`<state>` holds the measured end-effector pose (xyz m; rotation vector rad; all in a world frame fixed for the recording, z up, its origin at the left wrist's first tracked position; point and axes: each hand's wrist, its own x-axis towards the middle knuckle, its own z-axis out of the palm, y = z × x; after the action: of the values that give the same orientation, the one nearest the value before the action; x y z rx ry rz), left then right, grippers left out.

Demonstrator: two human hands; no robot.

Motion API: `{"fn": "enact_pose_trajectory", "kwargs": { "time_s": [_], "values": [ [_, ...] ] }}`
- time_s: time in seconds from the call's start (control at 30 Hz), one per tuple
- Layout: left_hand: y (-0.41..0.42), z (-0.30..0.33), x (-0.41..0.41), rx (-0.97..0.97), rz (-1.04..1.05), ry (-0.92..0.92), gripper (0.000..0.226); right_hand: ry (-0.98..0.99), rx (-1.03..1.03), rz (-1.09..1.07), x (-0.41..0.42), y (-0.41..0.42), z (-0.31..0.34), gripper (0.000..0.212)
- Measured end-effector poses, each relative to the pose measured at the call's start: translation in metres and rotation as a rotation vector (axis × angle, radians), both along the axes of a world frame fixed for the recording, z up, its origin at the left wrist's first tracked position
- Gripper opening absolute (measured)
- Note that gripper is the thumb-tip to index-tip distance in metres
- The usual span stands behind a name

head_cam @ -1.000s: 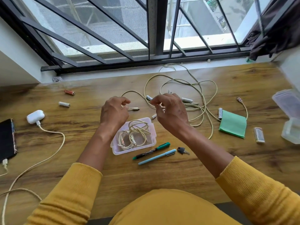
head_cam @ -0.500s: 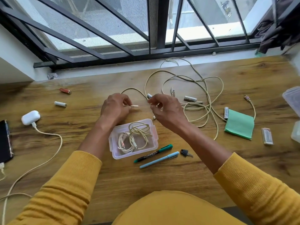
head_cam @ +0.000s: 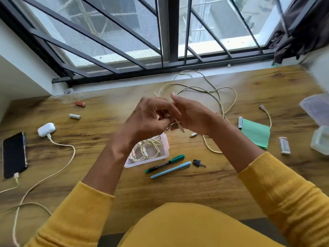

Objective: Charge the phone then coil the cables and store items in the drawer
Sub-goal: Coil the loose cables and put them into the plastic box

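1. The loose cream cable (head_cam: 220,104) sprawls on the table (head_cam: 204,184) at twelve to two o'clock from the hands, one loop reaching the window sill.
2. The left hand (head_cam: 147,120) and right hand (head_cam: 194,116) are raised together above the table, fingers curled round a stretch of that cable; motion blur hides the exact grip.
3. Just under the wrists, at six o'clock, a clear box (head_cam: 165,154) holds coiled cables, partly hidden by the left forearm.
4. The phone (head_cam: 14,155) lies plugged in at nine o'clock, near the table's left edge, beside a white earbud case (head_cam: 46,129).
5. Bare wood lies open at five o'clock, below the two pens (head_cam: 167,166).
6. Plastic containers (head_cam: 318,122) at three o'clock are cut off by the frame.
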<state>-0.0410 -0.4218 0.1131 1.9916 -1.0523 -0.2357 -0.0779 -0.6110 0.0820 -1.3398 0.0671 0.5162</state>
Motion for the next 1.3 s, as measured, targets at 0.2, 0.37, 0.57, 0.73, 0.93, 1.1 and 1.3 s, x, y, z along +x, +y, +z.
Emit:
{"fn": "enact_pose_trajectory", "kwargs": {
  "time_s": [0.2,0.37,0.57,0.73,0.93,1.1,1.3],
  "values": [
    [-0.015,0.022,-0.026,-0.306,0.116,0.027,0.026,-0.082,-0.036,0.087,-0.027,-0.005,0.031,0.053],
    [-0.031,0.027,-0.022,-0.25,0.3,-0.004,0.025,-0.187,0.129,0.042,-0.039,-0.032,0.053,0.033],
    [-0.064,0.009,-0.021,-0.29,0.24,0.158,0.036,-0.339,0.216,-0.063,-0.055,-0.066,0.075,0.044],
    [-0.096,-0.017,-0.034,-0.277,0.173,0.374,0.03,-0.468,0.184,-0.23,-0.058,-0.085,0.083,0.045],
    [-0.124,-0.052,-0.059,-0.126,0.082,0.459,0.034,-0.481,0.07,-0.383,-0.048,-0.099,0.077,0.054],
    [-0.124,-0.048,-0.069,0.003,0.013,0.31,0.034,-0.444,0.061,-0.484,-0.039,-0.098,0.07,0.054],
    [-0.124,-0.02,-0.068,0.164,-0.003,0.034,0.048,-0.474,-0.048,-0.561,-0.024,-0.09,0.054,0.054]
  ]
}}
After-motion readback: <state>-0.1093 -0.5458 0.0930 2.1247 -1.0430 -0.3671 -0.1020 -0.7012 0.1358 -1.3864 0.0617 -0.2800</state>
